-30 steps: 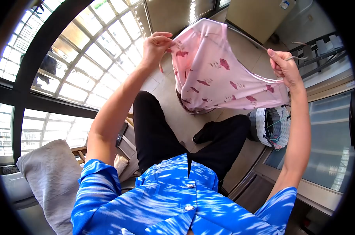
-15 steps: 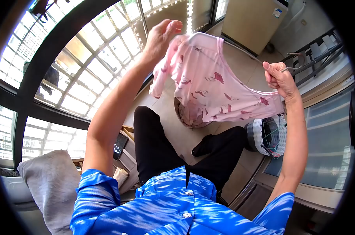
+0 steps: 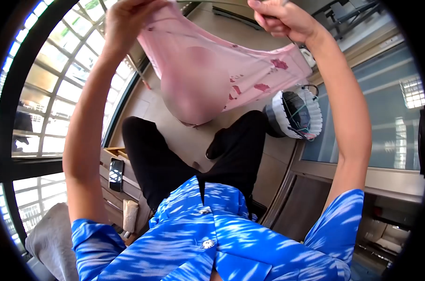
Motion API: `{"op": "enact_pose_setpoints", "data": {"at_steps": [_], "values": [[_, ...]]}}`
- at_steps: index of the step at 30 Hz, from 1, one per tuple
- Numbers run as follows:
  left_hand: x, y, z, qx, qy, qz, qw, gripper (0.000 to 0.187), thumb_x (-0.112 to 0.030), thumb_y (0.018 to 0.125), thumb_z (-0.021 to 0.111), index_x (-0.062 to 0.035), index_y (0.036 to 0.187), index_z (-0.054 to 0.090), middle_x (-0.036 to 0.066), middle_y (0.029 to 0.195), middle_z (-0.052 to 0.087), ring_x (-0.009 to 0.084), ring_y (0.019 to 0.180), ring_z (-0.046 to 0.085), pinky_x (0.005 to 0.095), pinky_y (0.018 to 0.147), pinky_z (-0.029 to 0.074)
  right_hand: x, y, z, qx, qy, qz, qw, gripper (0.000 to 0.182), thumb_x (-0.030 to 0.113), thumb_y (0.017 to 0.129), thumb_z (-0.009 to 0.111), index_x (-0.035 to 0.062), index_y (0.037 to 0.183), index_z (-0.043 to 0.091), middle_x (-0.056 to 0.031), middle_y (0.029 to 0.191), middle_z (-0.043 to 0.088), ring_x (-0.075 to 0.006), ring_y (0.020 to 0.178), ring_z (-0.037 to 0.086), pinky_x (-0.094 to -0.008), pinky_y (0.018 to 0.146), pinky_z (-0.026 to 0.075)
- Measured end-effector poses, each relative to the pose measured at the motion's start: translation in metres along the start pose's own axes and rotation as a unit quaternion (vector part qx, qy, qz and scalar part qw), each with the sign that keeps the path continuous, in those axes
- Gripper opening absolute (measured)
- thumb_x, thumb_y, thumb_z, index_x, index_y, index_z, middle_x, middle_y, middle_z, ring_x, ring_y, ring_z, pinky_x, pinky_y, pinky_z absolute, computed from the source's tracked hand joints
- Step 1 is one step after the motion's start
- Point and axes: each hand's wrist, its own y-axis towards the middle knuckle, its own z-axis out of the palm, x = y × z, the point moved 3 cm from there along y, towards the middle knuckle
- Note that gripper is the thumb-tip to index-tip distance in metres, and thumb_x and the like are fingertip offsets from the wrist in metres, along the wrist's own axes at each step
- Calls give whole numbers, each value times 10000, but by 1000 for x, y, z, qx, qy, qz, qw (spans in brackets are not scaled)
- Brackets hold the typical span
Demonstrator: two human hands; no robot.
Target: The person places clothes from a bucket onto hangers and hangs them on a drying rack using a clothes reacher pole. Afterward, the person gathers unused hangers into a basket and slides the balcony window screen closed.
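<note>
- We are looking down from a head-worn camera at our own body: a blue patterned shirt [image 3: 212,243], black trousers [image 3: 175,159] and a tiled floor [image 3: 189,140] below.
- Both arms are raised high, and a pink garment with dark red prints [image 3: 208,70] hangs stretched between the two hands near the top of the view.
- Our left hand [image 3: 128,18] is closed on the garment's upper left edge, fingers pinched together on the cloth.
- Our right hand [image 3: 280,18] is clenched around the thin wire of a hanger [image 3: 294,41] (only a short length shows, and we cannot tell how much of it sits inside the cloth); the garment's right edge is gathered just below this fist.
- The middle of the garment sags in a rounded pouch, blurred because it is close to the lens.
- On the floor to the right stands a woven black-and-white basket [image 3: 294,114], well apart from the hands.
- To the left are large gridded windows [image 3: 53,93], and a phone [image 3: 116,174] lies on a low wooden shelf.
- We judge the step in hand to be fitting the garment onto the hanger; the next move seems to call for drawing the left edge over the hanger's free shoulder while the right hand keeps the wire steady.
</note>
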Motion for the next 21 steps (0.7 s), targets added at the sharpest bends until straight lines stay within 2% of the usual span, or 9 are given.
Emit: {"op": "enact_pose_setpoints", "data": {"at_steps": [2,6,9,11,12,14,18,19,21], "values": [[-8,-1,-5,-12,-3,-17,1000,134,-188,805,676,-111,910,710,4,825,679,60,752,614,216,693,513,6,2,-1,28,110,-24,993,286,275,905,544,10,809,587,52,501,348,-40,421,290,-190,388,219],[-20,5,-14,-17,5,-13,1000,136,-198,811,673,-121,916,710,-10,815,674,65,740,611,212,690,503,29,3,-4,33,94,-49,994,262,233,900,551,10,767,588,48,517,364,-36,405,264,-188,374,202],[-46,9,-11,-11,85,20,996,116,-167,847,628,-90,898,698,7,783,666,71,722,604,202,677,480,36,3,-1,54,97,-39,993,251,207,896,554,-1,767,607,48,514,379,-32,406,277,-188,365,193],[-71,10,-2,26,63,24,997,78,-72,809,626,-8,786,663,40,683,629,109,639,568,257,620,451,37,4,9,74,102,-36,991,250,205,894,558,-5,771,617,49,515,389,-32,407,284,-188,363,191],[-74,10,1,22,52,5,998,46,-60,749,669,-20,741,688,49,666,640,120,632,567,280,603,449,38,6,14,54,82,-40,994,248,203,890,564,-6,772,627,49,518,400,-31,409,290,-186,365,193],[-85,10,6,48,107,24,993,53,-64,746,672,-12,760,678,67,659,630,117,612,559,278,587,448,39,8,24,39,65,-51,996,247,201,886,570,-8,774,637,50,520,411,-31,411,296,-184,366,195],[-82,9,10,79,74,-24,994,95,-83,774,648,12,781,646,72,641,610,125,610,564,278,576,453,44,15,37,26,46,-67,996,246,203,882,576,-2,765,647,54,525,416,-27,420,299,-182,370,196],[-80,9,13,79,79,-25,993,95,-83,774,648,12,781,646,72,641,610,125,610,564,278,576,453,48,16,39,19,41,-64,997,246,202,883,575,-1,765,646,53,526,417,-27,419,302,-181,369,196],[-87,6,16,10,12,32,999,125,-112,798,627,12,810,634,88,637,594,146,602,566,282,570,444,54,16,42,15,55,-49,997,232,188,882,573,-9,780,640,49,528,422,-26,415,312,-182,364,206]]}}
